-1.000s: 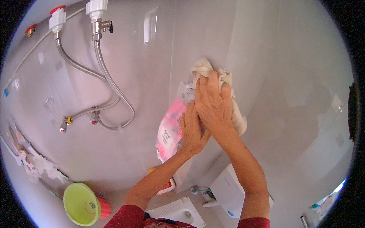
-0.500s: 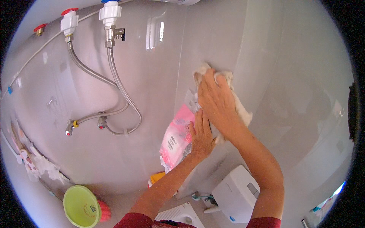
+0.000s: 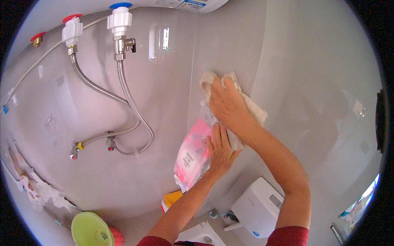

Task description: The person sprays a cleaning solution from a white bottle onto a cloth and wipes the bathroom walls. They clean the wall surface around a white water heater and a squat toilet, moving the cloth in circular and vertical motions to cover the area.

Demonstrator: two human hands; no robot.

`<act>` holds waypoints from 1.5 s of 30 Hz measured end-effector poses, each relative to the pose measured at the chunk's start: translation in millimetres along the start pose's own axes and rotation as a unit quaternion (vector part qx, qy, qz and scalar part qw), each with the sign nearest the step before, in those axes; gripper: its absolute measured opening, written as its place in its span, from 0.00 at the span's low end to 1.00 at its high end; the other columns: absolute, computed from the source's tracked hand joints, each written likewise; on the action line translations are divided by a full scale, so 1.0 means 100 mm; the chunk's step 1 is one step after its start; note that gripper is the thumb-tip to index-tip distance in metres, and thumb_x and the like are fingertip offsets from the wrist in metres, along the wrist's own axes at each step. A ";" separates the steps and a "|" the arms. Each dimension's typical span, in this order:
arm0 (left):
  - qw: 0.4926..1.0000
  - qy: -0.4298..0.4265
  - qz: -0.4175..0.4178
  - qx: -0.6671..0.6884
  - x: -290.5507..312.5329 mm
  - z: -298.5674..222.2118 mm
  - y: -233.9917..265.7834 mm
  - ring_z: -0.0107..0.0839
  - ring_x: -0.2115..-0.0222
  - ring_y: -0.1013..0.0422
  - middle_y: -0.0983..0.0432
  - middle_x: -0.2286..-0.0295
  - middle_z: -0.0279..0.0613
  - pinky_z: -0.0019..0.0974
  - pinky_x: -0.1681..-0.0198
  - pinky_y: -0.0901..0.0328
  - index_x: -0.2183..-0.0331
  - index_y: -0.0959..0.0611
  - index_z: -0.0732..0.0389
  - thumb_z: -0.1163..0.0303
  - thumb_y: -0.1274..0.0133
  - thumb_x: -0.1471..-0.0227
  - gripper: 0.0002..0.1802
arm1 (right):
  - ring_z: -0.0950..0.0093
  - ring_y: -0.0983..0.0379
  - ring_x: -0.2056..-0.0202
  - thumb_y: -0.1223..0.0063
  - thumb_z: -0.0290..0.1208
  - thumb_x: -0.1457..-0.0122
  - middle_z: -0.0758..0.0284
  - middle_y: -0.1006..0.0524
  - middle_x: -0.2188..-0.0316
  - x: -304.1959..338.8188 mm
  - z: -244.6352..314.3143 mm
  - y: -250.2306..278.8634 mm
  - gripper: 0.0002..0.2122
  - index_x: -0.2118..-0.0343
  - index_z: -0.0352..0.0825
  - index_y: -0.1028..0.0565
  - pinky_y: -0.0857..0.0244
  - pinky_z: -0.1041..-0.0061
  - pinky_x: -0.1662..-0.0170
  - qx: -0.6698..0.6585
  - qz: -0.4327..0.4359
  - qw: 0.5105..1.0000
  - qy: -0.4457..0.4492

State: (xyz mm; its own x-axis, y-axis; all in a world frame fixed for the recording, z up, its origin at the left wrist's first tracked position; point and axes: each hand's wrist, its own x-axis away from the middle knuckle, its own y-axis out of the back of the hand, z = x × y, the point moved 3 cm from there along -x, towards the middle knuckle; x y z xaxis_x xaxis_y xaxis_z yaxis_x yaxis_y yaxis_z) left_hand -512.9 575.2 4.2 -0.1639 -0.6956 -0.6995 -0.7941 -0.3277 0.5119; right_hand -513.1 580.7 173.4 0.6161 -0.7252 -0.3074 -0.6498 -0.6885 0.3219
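My right hand (image 3: 229, 101) is closed on a crumpled cream cloth (image 3: 255, 110) and presses it to the grey wall near the corner. The cloth's lower part hangs beneath my right forearm. Lower and to the left, my left hand (image 3: 221, 151) lies with fingers stretched out against the right side of a pink and clear plastic package (image 3: 190, 158). This package hangs flat on the wall, and its clear top reaches up to just under my right hand. Part of its right edge is hidden by my left hand.
Braided hoses (image 3: 127, 90) run down the left wall to small metal valves (image 3: 74, 151). A white heater (image 3: 176, 3) curves across the top. Below stand a white bin-like box (image 3: 254, 205), a green basin (image 3: 91, 229) and a yellow-topped container (image 3: 173, 198).
My right hand has shifted a little to the left with the cloth. My left hand stays by the package. The view has tilted slightly upward, showing more of the heater.
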 end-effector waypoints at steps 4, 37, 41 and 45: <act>0.999 -0.013 -0.032 0.016 0.00 -0.03 0.03 0.52 0.38 0.66 0.65 0.40 0.58 0.62 0.42 0.64 0.41 0.57 0.70 0.52 0.43 0.56 0.55 | 0.67 0.40 0.51 0.49 0.36 0.50 0.68 0.24 0.60 0.28 -0.06 0.10 0.12 0.65 0.40 0.20 0.51 0.63 0.54 -0.008 -0.023 1.000 0.003; 0.999 -0.028 -0.016 -0.008 0.01 -0.01 -0.08 0.57 0.40 0.64 0.65 0.41 0.64 0.62 0.42 0.64 0.42 0.56 0.71 0.49 0.43 0.57 0.56 | 0.66 0.40 0.50 0.52 0.31 0.51 0.64 0.30 0.58 -0.08 -0.52 0.13 0.16 0.58 0.33 0.26 0.48 0.62 0.54 0.036 -0.219 0.946 -0.237; 1.000 -0.007 0.000 0.003 0.00 -0.02 0.00 0.57 0.39 0.65 0.65 0.41 0.62 0.61 0.42 0.64 0.42 0.57 0.71 0.50 0.44 0.56 0.56 | 0.64 0.39 0.51 0.51 0.32 0.52 0.66 0.30 0.59 0.42 -0.42 0.23 0.15 0.60 0.36 0.26 0.45 0.59 0.54 -0.005 -0.289 0.922 -0.259; 0.999 -0.024 -0.040 -0.010 0.02 -0.02 -0.05 0.54 0.39 0.64 0.64 0.41 0.60 0.61 0.42 0.63 0.42 0.55 0.71 0.53 0.42 0.57 0.54 | 0.62 0.39 0.51 0.51 0.34 0.52 0.68 0.30 0.59 0.95 -0.08 -0.02 0.13 0.62 0.40 0.26 0.44 0.56 0.54 -0.074 -0.279 0.917 -0.277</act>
State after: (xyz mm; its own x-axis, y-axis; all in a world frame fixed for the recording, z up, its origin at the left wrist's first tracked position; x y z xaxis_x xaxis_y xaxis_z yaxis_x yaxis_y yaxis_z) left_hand -508.4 574.0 1.1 -0.1289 -0.6360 -0.7608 -0.7934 -0.3941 0.4639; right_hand -450.1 513.2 151.3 0.4865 -0.1772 -0.8555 -0.2102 -0.9742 0.0823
